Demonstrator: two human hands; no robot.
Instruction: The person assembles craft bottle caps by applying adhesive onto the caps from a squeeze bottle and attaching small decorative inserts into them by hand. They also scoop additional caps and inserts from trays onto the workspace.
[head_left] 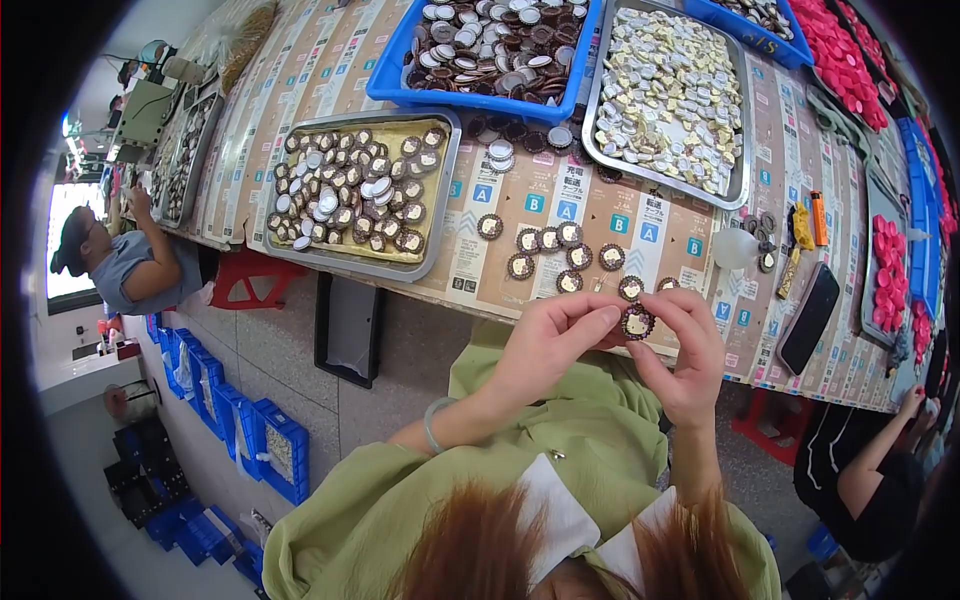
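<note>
A small round badge-like piece [637,323] with a dark scalloped rim and a pale cat-shaped face is held up over the table's front edge. My right hand [690,355] grips it between thumb and fingers. Close beside it on the left, my left hand [550,345] has thumb and forefinger pinched together; what lies between them, if anything, is hidden. Just beyond my fingers several similar finished-looking pieces [580,256] lie loose on the table [480,275].
A metal tray [440,215] holds dark-rimmed pieces and white discs. Farther back stand a blue bin [372,88] of brown and white caps and a metal tray [590,120] of pale parts. A phone [808,318] lies right. People [150,265] sit at both sides.
</note>
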